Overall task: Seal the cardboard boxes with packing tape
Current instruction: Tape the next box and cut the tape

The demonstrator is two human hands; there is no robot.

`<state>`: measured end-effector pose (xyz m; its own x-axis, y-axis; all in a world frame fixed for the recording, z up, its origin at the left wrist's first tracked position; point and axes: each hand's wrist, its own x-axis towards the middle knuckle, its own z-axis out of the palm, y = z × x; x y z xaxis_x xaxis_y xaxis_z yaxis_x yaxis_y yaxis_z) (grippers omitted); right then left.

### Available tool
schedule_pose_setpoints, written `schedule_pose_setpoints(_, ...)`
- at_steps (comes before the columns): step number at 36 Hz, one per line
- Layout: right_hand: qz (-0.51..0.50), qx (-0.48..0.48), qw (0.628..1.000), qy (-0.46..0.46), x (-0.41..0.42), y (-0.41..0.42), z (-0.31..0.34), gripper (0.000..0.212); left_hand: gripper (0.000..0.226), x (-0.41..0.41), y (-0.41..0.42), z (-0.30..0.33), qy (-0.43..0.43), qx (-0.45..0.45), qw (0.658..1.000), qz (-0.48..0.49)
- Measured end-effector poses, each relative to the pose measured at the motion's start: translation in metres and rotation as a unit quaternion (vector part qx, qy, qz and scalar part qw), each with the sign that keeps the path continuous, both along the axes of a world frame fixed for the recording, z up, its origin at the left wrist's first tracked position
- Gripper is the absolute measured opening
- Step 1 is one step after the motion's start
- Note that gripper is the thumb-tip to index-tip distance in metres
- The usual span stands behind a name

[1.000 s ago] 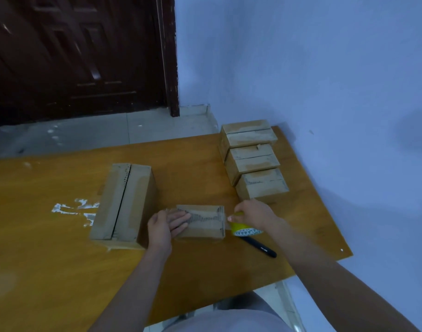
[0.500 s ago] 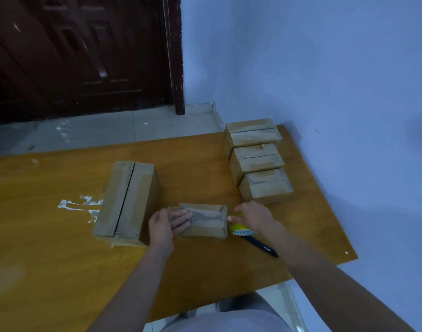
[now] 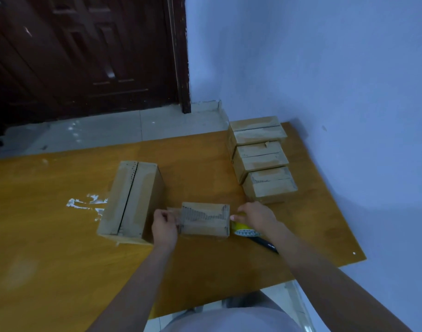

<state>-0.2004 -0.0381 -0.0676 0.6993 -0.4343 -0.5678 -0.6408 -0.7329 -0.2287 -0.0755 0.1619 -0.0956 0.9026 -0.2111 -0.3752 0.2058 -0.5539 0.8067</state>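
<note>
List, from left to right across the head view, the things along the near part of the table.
White smear → large box → left hand → small box → right hand gripping the tape roll → black pen.

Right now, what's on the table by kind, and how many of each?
Small cardboard boxes: 4, three in a row by the wall and one between the hands
Large cardboard box: 1
Tape roll, yellow: 1, under the right hand
Black pen: 1
Total: 7
</note>
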Motion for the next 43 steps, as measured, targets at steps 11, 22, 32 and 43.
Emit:
schedule_pose_setpoints(11,0.008,-0.004,1.0,-0.008,-0.001,0.002,0.001,0.051,0.016,0.012,-0.006,-0.015,0.147,0.012,0.989,-0.007)
schedule_pose_setpoints(22,0.008,-0.054,0.998,0.022,0.005,0.014,0.007,0.046,0.03,0.023,-0.012,-0.022,0.293,-0.003,0.956,0.006)
schedule_pose_setpoints(32,-0.02,0.015,1.0,-0.004,0.006,0.062,-0.001,0.041,0.027,0.056,-0.004,-0.002,0.252,0.017,0.967,-0.041)
schedule_pose_setpoints(43,-0.122,0.138,0.979,-0.086,0.001,0.075,-0.007,0.041,0.032,0.04,0.014,0.012,-0.212,0.205,0.93,-0.219)
